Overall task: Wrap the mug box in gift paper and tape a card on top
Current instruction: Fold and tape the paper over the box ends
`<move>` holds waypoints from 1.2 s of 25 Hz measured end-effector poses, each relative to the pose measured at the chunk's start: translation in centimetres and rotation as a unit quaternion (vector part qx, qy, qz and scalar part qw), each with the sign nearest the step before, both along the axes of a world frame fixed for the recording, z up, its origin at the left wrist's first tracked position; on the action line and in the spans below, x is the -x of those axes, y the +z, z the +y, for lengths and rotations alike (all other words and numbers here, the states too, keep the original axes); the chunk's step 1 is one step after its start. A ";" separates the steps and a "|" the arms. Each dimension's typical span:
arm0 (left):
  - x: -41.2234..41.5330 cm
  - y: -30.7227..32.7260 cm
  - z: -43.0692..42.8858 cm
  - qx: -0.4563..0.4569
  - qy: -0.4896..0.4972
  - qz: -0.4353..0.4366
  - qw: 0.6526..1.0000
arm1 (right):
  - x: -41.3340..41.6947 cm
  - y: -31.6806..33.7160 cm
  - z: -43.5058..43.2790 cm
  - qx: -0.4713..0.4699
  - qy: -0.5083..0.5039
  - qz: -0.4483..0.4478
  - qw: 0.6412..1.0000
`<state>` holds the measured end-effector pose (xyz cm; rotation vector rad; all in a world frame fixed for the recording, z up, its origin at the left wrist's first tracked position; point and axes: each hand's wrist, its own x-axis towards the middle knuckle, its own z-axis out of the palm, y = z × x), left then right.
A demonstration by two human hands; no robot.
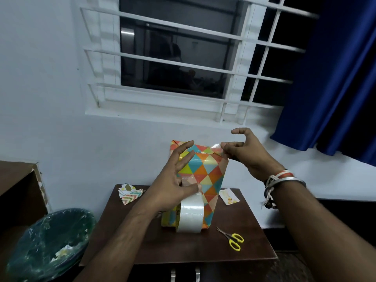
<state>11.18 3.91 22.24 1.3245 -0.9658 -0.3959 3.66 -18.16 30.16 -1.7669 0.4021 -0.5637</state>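
Glossy triangle-print paper (211, 176) covers the box (205, 202), which stands on end mid-worktop (183, 251) — probably light, stiff-sided and slick, so brace the flat faces, not the folded top. Left hand (173, 186) lies spread against its near face, thumb at the tape roll (190, 213); right hand (246, 153) grip is narrow — pinching a clear tape strip (216, 145) at the top right corner. Card (228, 197) lies just behind, scissors (234, 240) nearby.

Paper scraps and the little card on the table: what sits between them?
In the head view, the wrapped box stands between them, with the left hand on it.
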 end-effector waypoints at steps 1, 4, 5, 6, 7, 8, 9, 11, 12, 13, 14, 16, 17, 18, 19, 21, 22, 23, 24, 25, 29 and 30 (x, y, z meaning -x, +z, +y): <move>-0.2 0.3 -0.1 -0.001 0.002 -0.004 1.000 | -0.5 0.3 -0.3 0.002 0.005 0.012 1.000; -0.7 0.6 -0.2 -0.014 0.027 -0.016 0.999 | -2.2 1.1 -0.8 0.033 0.050 0.049 0.997; -0.9 0.6 -0.3 -0.021 0.036 -0.021 0.999 | -2.8 1.4 -0.8 0.047 0.073 0.062 0.994; -1.1 0.5 -0.3 -0.025 0.040 -0.021 0.999 | -3.5 1.6 -0.9 0.063 0.098 0.077 0.990; -1.2 0.4 -0.3 -0.027 0.041 -0.021 0.999 | -4.2 1.7 -0.9 0.082 0.124 0.095 0.984; -1.3 0.3 -0.3 -0.029 0.039 -0.020 0.999 | -4.8 1.9 -0.9 0.104 0.147 0.114 0.977; -1.3 0.2 -0.3 -0.030 0.037 -0.020 0.999 | -5.4 2.0 -0.9 0.125 0.166 0.132 0.969; -1.5 0.1 -0.3 -0.030 0.032 -0.021 0.999 | -6.4 2.3 -1.1 0.164 0.190 0.159 0.955; -1.6 0.1 -0.3 -0.033 0.031 -0.024 0.999 | -6.8 2.5 -1.2 0.180 0.196 0.168 0.949; -1.8 0.1 -0.4 -0.036 0.032 -0.027 0.998 | -7.1 2.7 -1.3 0.194 0.200 0.177 0.944; -1.8 0.1 -0.4 -0.040 0.035 -0.033 0.998 | -7.4 2.9 -1.5 0.205 0.204 0.186 0.939; -1.8 0.3 -0.7 -0.049 0.045 -0.049 0.997 | -7.8 3.0 -1.6 0.219 0.211 0.201 0.931; -1.8 0.4 -0.8 -0.052 0.048 -0.056 0.996 | -8.0 2.9 -1.7 0.223 0.214 0.207 0.928; -1.7 0.5 -1.1 -0.056 0.049 -0.061 0.995 | -8.1 2.9 -1.7 0.226 0.216 0.210 0.926; -1.6 0.5 -1.3 -0.060 0.047 -0.067 0.995 | -8.3 2.7 -1.7 0.231 0.216 0.212 0.925; -1.5 0.5 -1.9 -0.078 0.049 -0.079 0.993 | -8.6 2.3 -1.7 0.248 0.213 0.215 0.920; -1.5 0.3 -2.2 -0.089 0.049 -0.076 0.992 | -8.7 2.1 -1.7 0.258 0.209 0.217 0.918; -1.5 0.2 -2.5 -0.095 0.045 -0.063 0.992 | -8.7 2.0 -1.7 0.269 0.203 0.219 0.916; -1.5 0.0 -2.7 -0.100 0.039 -0.049 0.993 | -8.7 1.8 -1.7 0.280 0.198 0.222 0.913; -1.6 -0.1 -2.8 -0.103 0.036 -0.041 0.993 | -8.7 1.6 -1.7 0.291 0.193 0.222 0.910; -1.9 -0.5 -2.8 -0.115 0.037 -0.031 0.992 | -8.8 1.1 -1.2 0.339 0.161 0.210 0.903; -1.9 -0.6 -2.8 -0.124 0.039 -0.036 0.991 | -8.8 1.0 -1.1 0.353 0.145 0.209 0.900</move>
